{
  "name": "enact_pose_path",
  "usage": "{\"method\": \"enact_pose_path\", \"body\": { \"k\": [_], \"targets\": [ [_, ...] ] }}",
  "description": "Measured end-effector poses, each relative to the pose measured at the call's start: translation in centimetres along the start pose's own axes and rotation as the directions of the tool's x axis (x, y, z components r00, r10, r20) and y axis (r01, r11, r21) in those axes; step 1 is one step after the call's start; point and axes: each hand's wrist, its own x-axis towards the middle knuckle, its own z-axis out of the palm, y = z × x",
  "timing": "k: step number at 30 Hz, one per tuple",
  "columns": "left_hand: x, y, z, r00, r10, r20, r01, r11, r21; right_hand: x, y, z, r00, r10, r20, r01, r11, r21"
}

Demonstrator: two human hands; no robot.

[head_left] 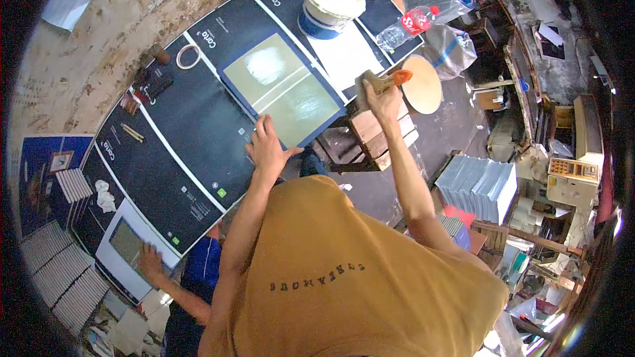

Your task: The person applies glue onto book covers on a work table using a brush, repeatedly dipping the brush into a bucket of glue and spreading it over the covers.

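Observation:
My right hand [383,102] grips a wide paste brush [378,84] with an orange tip, held up past the table's right edge. My left hand [266,149] has its fingers spread at the near edge of a book cover [301,109]. That cover is two grey-tan boards on a dark blue sheet with a narrow strip between them, and wet-looking shine lies on both boards. Behind it stands a bucket [333,0] of creamy white paste with a stick in it. A white sheet [347,56] lies in front of the bucket.
A co-worker's hand [151,261] rests by another board [126,241] at the lower left. A tape roll [188,57] lies on the black table cover [178,119]. A plastic bottle [407,26] lies at the far right corner. Stacked sheets [476,188] stand right, near a wooden stool [377,135].

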Motion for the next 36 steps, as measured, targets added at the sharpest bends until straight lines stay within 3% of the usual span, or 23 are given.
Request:
{"method": "enact_pose_path", "body": {
  "k": [2,4,6,8,9,10,12,13,14,16,19,20,22,23,24,26,28,29,30,32,33,34,36],
  "targets": [
    [0.0,0.3,-0.2,1.0,-0.018,0.009,0.018,1.0,-0.004,-2.5,-5.3,-0.2,0.987,0.068,0.144,-0.106,0.955,0.278],
    [0.0,0.6,-0.7,0.999,-0.028,0.039,0.027,1.0,0.006,-4.9,-8.0,0.3,0.891,-0.145,0.429,0.03,0.964,0.264],
    [0.1,0.7,-1.1,0.996,-0.04,0.074,0.039,0.999,0.016,-5.0,-3.3,3.5,0.852,-0.314,0.419,0.286,0.949,0.13],
    [-0.1,0.6,-0.9,0.997,-0.037,0.07,0.035,0.999,0.023,-1.7,-5.1,-0.5,0.93,-0.017,0.368,0.039,0.998,-0.051],
    [-0.1,0.6,-0.8,0.997,-0.041,0.063,0.039,0.999,0.026,0.3,-2.5,0.1,0.948,-0.061,0.312,0.082,0.995,-0.055],
    [-0.2,0.4,-0.6,0.997,-0.05,0.055,0.048,0.998,0.035,1.6,-2.5,-0.4,0.965,-0.137,0.222,0.184,0.961,-0.206],
    [-0.2,0.5,-0.2,0.997,-0.052,0.049,0.049,0.997,0.056,1.3,-4.0,0.5,0.985,-0.164,0.059,0.149,0.967,0.207],
    [-0.2,0.7,-0.1,0.997,-0.058,0.053,0.055,0.997,0.049,0.3,-6.9,0.0,0.972,-0.143,0.189,0.086,0.956,0.28],
    [-0.2,0.8,-0.1,0.996,-0.063,0.057,0.061,0.997,0.044,-0.5,-6.5,1.5,0.91,-0.123,0.397,-0.003,0.953,0.302],
    [-0.1,1.1,-0.4,0.996,-0.072,0.057,0.069,0.996,0.054,-0.7,-6.4,3.4,0.632,-0.55,0.547,0.328,0.828,0.454],
    [-0.5,1.9,-1.0,0.993,-0.098,0.062,0.093,0.992,0.087,2.4,-7.2,3.4,0.737,-0.19,0.649,0.043,0.971,0.235],
    [-0.5,2.1,-1.1,0.991,-0.115,0.07,0.108,0.99,0.092,4.7,-4.1,6.3,0.773,-0.43,0.467,0.259,0.885,0.387],
    [-0.5,2.0,-1.1,0.988,-0.14,0.066,0.133,0.986,0.105,6.3,-6.2,7.7,0.884,-0.438,0.163,0.413,0.895,0.167],
    [-0.5,1.8,-0.6,0.988,-0.144,0.059,0.137,0.984,0.114,6.6,-6.9,8.4,0.896,-0.387,0.218,0.332,0.91,0.248],
    [-0.4,1.8,-0.3,0.988,-0.146,0.051,0.139,0.983,0.122,4.8,-10.5,7.9,0.918,-0.362,0.16,0.178,0.739,0.65],
    [-0.1,2.5,-0.7,0.979,-0.184,0.089,0.172,0.977,0.125,3.3,-11.8,10.1,0.801,-0.508,0.317,0.22,0.742,0.634],
    [0.2,2.8,-0.9,0.971,-0.209,0.114,0.195,0.973,0.125,2.8,-12.5,12.9,0.48,-0.861,0.17,0.66,0.482,0.577],
    [0.3,2.9,-0.9,0.969,-0.217,0.119,0.203,0.972,0.121,3.5,-11.4,15.1,0.463,-0.854,0.24,0.61,0.503,0.613],
    [0.3,3.0,-0.8,0.966,-0.228,0.126,0.214,0.97,0.115,5.5,-11.1,15.4,0.615,-0.606,0.505,0.403,0.791,0.46],
    [0.5,3.5,-0.9,0.954,-0.268,0.132,0.255,0.961,0.106,11.3,-10.5,17.0,0.693,-0.638,0.335,0.445,0.745,0.497],
    [0.4,3.8,-1.0,0.948,-0.286,0.138,0.273,0.956,0.104,14.2,-11.1,16.5,0.71,-0.611,0.35,0.542,0.791,0.283],
    [0.3,4.2,-1.2,0.94,-0.306,0.152,0.291,0.95,0.111,16.8,-10.3,17.4,0.672,-0.72,0.171,0.688,0.693,0.217],
    [0.9,4.8,-1.8,0.928,-0.331,0.171,0.312,0.941,0.129,18.2,-12.5,15.8,0.64,-0.766,0.062,0.75,0.64,0.168]
  ]
}}
